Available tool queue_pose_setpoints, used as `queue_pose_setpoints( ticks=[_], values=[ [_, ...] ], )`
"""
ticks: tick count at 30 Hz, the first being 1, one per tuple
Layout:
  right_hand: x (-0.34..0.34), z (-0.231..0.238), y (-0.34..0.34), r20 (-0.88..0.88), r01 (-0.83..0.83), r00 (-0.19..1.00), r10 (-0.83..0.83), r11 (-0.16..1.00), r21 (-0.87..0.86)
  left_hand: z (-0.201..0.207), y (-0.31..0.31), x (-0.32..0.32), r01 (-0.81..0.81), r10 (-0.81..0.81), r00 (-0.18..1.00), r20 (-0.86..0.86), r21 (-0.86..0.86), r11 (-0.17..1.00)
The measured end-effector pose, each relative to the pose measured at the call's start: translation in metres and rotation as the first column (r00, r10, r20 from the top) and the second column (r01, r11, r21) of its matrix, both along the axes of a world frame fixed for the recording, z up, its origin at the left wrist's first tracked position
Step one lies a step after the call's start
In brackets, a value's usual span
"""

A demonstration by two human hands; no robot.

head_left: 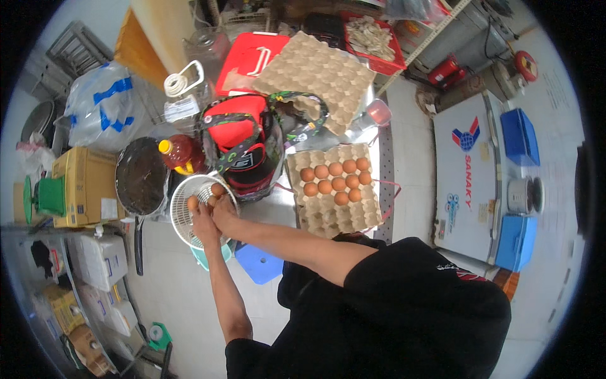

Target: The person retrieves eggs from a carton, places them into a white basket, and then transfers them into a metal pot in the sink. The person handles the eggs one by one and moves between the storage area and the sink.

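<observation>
Both my hands reach into a white perforated plastic basket [179, 228], side by side with their fingers curled down. My left hand [205, 224] is closed around a brown egg [192, 202] near the basket's left side. Against it, my right hand [225, 215] is closed at another egg [212, 201], partly hidden by the fingers. One more egg [218, 189] lies just beyond them in the basket. To the right, a grey cardboard egg tray [315, 218] on the table holds several brown eggs [338, 184] in its far rows; its near cups hold none.
Behind the basket stand a bottle of dark red liquid [183, 155], a red and black bag [243, 136] and a large black pan [140, 180]. More egg trays [319, 72] lie farther back. A blue stool [260, 264] is below the table edge; a white chest freezer [467, 180] stands right.
</observation>
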State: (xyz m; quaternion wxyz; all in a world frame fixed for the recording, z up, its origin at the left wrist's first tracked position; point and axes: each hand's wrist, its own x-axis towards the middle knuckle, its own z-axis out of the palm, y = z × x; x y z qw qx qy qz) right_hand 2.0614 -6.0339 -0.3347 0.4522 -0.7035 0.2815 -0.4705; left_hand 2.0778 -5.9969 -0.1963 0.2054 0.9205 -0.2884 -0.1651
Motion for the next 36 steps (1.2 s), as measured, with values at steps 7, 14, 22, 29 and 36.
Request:
queue_pose_setpoints(
  ticks=[7, 14, 22, 29, 36],
  values=[
    [-0.068, 0.148, -0.038, -0.780, -0.438, 0.626, 0.000, 0.827, -0.352, 0.066, 0.008, -0.041, 0.040, 0.049, 0.946, 0.320, -0.263, 0.964],
    [-0.306, 0.280, -0.124, -0.634, -0.335, 0.718, 0.288, 0.941, 0.048, 0.128, -0.011, -0.179, -0.092, -0.057, 0.957, -0.284, -0.482, 0.871],
    [-0.433, 0.210, -0.184, -0.844, 0.293, 0.486, -0.227, 0.952, -0.087, 0.073, -0.148, -0.248, 0.511, -0.500, 0.860, 0.103, -0.185, 0.840],
    [-0.444, 0.209, -0.179, -0.883, 0.307, 0.455, -0.119, 0.951, 0.030, 0.071, -0.155, -0.261, 0.447, -0.448, 0.890, 0.080, 0.030, 0.894],
    [-0.451, 0.214, -0.187, -0.523, 0.326, 0.848, 0.085, 0.694, 0.642, 0.069, -0.163, -0.272, 0.266, -0.264, 0.960, 0.092, -0.005, 0.964]
  ],
)
